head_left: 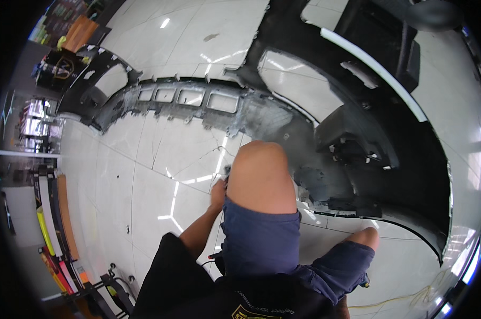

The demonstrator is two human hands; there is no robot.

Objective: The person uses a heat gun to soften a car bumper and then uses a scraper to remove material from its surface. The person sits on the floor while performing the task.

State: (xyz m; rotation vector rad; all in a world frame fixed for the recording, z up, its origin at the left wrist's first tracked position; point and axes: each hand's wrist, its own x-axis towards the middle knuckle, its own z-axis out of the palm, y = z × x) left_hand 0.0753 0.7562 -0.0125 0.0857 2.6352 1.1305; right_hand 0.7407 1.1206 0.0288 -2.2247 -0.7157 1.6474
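Blue shorts [261, 234] and a raised bare knee [259, 170] filled the middle of the view, closest to the lens. Just behind that knee the left hand [218, 192] reached down toward the floor, mostly hidden by the leg; whether its fingers were spread or closed around anything could not be told. No right hand showed. Nearest to the left hand lay a large black car bumper [261, 114], inner side up, curving across the white tiled floor [145, 175] from upper left round to the right edge. Its grey, scuffed middle section sat just beyond the knee. Coloured strips leaned on a rack [60, 250] at lower left.
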